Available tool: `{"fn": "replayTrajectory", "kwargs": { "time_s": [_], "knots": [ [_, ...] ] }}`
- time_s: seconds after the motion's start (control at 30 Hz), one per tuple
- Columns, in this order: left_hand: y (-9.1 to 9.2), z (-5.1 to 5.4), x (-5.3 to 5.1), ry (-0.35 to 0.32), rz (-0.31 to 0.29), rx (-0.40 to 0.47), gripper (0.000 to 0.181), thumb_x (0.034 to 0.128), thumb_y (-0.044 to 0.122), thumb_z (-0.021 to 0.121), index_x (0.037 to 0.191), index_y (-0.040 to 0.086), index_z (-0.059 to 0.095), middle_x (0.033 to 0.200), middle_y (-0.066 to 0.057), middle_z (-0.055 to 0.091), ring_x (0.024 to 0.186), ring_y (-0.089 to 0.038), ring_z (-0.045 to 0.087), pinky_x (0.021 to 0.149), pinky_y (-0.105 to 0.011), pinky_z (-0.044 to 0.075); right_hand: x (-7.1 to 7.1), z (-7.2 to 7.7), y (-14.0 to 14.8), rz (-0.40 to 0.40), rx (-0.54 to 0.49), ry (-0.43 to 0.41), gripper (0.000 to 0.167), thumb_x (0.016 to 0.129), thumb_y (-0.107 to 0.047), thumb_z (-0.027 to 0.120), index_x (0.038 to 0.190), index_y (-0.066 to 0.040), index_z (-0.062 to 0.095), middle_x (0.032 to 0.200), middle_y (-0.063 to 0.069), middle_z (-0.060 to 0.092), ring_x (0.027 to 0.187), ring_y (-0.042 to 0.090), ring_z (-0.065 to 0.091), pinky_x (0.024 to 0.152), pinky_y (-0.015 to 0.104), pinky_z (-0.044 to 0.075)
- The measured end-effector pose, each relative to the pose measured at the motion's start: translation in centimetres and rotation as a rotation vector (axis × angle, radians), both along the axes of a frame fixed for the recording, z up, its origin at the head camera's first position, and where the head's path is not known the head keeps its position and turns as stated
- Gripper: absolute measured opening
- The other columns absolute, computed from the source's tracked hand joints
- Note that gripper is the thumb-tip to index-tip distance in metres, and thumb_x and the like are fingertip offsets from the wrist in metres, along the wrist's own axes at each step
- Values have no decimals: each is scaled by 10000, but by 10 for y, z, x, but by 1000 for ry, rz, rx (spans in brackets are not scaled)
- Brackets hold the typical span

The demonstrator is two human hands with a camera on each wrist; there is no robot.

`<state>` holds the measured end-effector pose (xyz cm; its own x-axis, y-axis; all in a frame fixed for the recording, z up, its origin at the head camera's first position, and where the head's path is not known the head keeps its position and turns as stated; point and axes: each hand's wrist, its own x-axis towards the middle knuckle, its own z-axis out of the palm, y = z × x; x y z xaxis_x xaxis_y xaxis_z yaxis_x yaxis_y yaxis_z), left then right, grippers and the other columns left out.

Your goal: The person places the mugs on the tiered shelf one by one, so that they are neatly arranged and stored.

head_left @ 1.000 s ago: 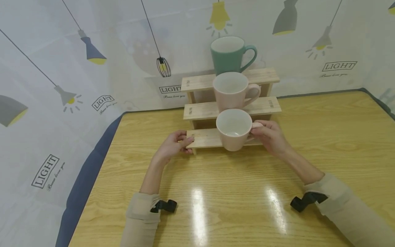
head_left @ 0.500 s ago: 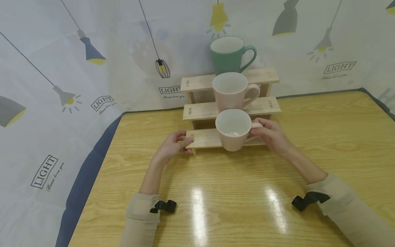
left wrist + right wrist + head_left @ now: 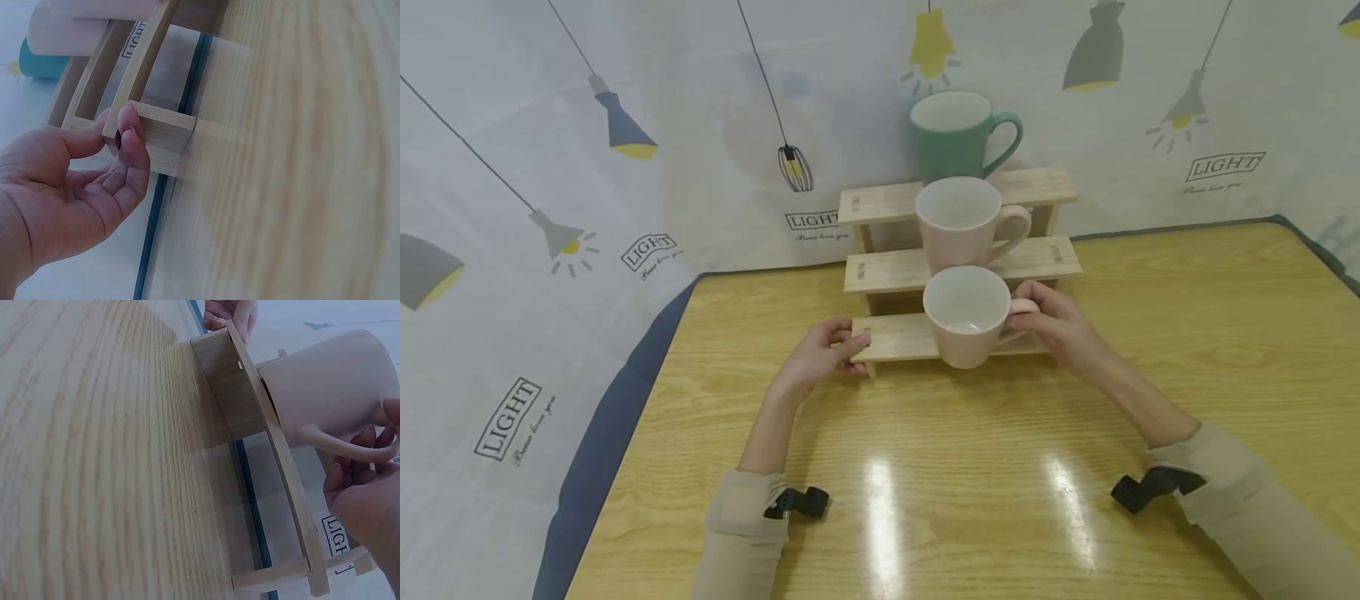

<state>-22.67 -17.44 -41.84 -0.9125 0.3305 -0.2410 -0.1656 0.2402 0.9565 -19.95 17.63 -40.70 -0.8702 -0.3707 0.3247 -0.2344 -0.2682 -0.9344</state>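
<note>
A pale pink mug (image 3: 966, 325) stands on the lowest step of a three-tier wooden stand (image 3: 898, 337), its handle to the right. My right hand (image 3: 1063, 329) is at that handle, fingers curled into its loop in the right wrist view; the thumb is partly cut off there. At the step's left end, my left hand (image 3: 820, 354) pinches the board between thumb and fingers, as the left wrist view also shows. A second pink mug (image 3: 958, 221) occupies the middle step. On the top step sits a green mug (image 3: 951, 137), its base hidden behind the pink one.
The stand rests near the back of a glossy wooden table (image 3: 955, 500). Behind it hangs a pale cloth (image 3: 715, 100) printed with lamps. A dark blue strip (image 3: 595, 433) runs along the table's left edge. Each sleeve carries a black wrist camera.
My right hand has shifted slightly right and its fingers have eased on the handle, more of which shows now. The mugs, stand and left hand stay in place.
</note>
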Motion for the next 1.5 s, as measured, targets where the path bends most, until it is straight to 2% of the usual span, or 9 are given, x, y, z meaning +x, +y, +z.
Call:
{"fn": "replayTrajectory", "kwargs": {
  "time_s": [0.2,0.53,0.73,0.9,1.1,1.2,1.33,1.5],
  "knots": [
    [0,0,-1,-6,3,-2,663,1040,178,600,1533,-84,243,1255,-232,527,758,-166,673,793,-317,595,-1,-1,2,-10,23,0,133,971,84,496,1033,-27,538,976,5,576,956,145,566,889,281,462],
    [0,-1,-1,-1,-4,-13,668,1040,192,601,1532,-85,243,1294,-250,513,767,-170,673,830,-360,597,-3,-3,8,-9,56,21,219,974,107,460,1089,-72,509,1047,11,541,1002,161,526,866,249,488],
    [0,0,0,-7,1,0,666,1044,179,594,1535,-89,232,1330,-270,495,767,-170,670,804,-320,601,-5,-4,14,0,76,42,235,989,97,451,1130,-82,509,1088,16,545,1018,156,530,874,241,486],
    [-1,0,-1,-5,1,4,682,1049,187,586,1540,-101,211,1373,-292,476,775,-165,672,803,-298,597,-4,-4,21,-8,118,40,239,993,87,461,1140,-96,507,1091,21,539,1001,156,540,821,238,505],
    [-4,-2,-1,8,8,-11,671,1047,204,596,1532,-99,246,1315,-266,529,810,-172,665,819,-293,598,-4,-3,29,3,148,58,257,993,96,467,1168,-85,514,1125,26,548,1023,167,551,793,250,525],
    [-5,-2,-2,14,13,-25,653,1046,210,597,1524,-96,275,1287,-245,549,819,-176,659,823,-295,597,-5,-3,33,13,154,85,273,990,107,451,1200,-57,509,1177,29,544,1077,168,549,872,244,511],
    [-6,-2,-3,19,16,-32,583,1050,196,586,1487,-98,337,1200,-210,567,809,-182,652,813,-300,596,-5,-2,37,36,128,95,288,1002,92,401,1227,-50,510,1198,37,537,1080,160,539,904,255,492],
    [-7,-2,-4,21,34,-23,493,1054,176,573,1431,-100,417,1116,-171,554,793,-201,635,846,-381,600,-10,-3,48,17,70,74,305,1018,64,356,1200,-74,558,1104,35,587,1003,166,549,815,278,474]
  ]
}}
